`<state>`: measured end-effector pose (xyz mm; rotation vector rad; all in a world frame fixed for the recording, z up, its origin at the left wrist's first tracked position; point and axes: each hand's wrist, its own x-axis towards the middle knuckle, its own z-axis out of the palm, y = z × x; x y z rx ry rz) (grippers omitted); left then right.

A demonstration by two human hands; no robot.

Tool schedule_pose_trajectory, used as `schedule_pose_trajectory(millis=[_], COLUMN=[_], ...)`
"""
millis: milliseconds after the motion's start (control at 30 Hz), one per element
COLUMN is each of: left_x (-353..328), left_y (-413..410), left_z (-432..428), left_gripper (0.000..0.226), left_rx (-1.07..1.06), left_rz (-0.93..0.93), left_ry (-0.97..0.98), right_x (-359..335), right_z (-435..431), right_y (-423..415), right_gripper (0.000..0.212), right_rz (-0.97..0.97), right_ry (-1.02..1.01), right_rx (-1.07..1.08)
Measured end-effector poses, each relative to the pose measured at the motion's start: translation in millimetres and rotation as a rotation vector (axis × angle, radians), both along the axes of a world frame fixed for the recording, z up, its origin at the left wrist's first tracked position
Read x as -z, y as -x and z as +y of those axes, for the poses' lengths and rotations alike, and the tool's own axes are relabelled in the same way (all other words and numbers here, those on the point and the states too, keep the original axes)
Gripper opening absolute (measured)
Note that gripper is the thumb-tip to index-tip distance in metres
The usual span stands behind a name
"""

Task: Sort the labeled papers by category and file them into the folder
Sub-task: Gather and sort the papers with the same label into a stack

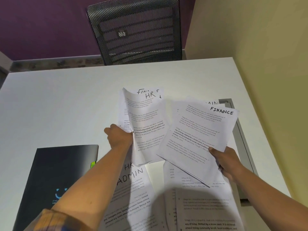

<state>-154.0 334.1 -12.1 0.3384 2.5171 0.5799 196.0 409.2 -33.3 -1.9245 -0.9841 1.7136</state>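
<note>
My left hand (pixel 119 136) grips a curled bundle of printed sheets (pixel 146 124) above the table; its top sheet reads HR and a sheet behind shows FIN. My right hand (pixel 224 161) pinches the lower right corner of another bundle (pixel 198 135) whose top sheet is labeled FINANCE. Under my arms, loose sheets lie on the table: one marked HR and ADMIN (pixel 133 194) at the left, more unlabeled text pages (pixel 205 209) at the right. The dark closed folder (pixel 56 177) lies flat at the lower left, with a green tab at its right edge.
The white table (pixel 58 105) stretches out ahead. A grey metal strip (pixel 241 140) runs along its right side near the yellow wall. A black mesh office chair (pixel 136 30) stands behind the far edge.
</note>
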Motion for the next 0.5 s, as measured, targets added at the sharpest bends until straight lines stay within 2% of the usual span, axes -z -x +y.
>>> schedule_pose_trajectory(millis=[33,133,200,267,367,500], left_x=[0.9,6.4,9.7,3.4,-20.5,-70.9], left_y=[-0.7,4.6,15.1,28.6,55.5,85.1], left_z=[1.7,6.2,7.9,8.3,2.0,-15.4], left_gripper=[0.051,0.012,0.026,0.03,0.016,0.01], left_rx=[-0.024,-0.139,-0.224,-0.241,-0.248,-0.082], left_rz=[-0.03,-0.125,-0.172,-0.126,-0.025,0.174], left_ry=[-0.039,-0.222,-0.325,-0.396,-0.511,-0.594], right_x=[0.2,-1.8,-3.2,-4.2,-2.6,-1.0], right_z=[0.0,-0.8,-1.5,-1.9,-1.3,-4.7], right_y=[0.0,0.0,0.6,1.5,0.2,1.2], right_gripper=[0.025,0.023,0.022,0.02,0.019,0.023], right_rz=[0.0,-0.007,-0.017,-0.021,-0.021,0.014], right_ry=[0.001,-0.002,-0.007,-0.006,0.0,-0.006], right_rx=[-0.003,-0.02,-0.024,-0.022,-0.015,0.027])
